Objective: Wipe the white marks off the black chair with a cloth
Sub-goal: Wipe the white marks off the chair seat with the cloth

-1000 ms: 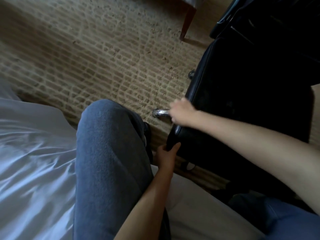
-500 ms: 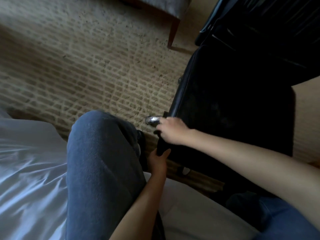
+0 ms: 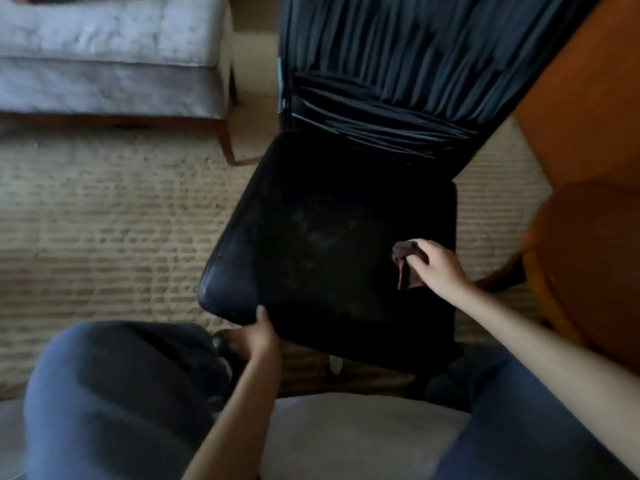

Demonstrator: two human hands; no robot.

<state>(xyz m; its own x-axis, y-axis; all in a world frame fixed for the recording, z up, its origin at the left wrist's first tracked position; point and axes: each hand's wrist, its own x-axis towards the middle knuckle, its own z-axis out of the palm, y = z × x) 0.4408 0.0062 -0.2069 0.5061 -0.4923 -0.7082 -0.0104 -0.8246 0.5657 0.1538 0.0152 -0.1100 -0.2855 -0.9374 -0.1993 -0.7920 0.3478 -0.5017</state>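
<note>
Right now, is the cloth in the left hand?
No, the right hand holds the cloth over the chair, while the left hand grips the chair's front edge.

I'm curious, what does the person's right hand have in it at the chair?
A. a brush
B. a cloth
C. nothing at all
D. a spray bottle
B: the right hand pinches a small, dark reddish cloth at the right side of the black chair seat.
</note>
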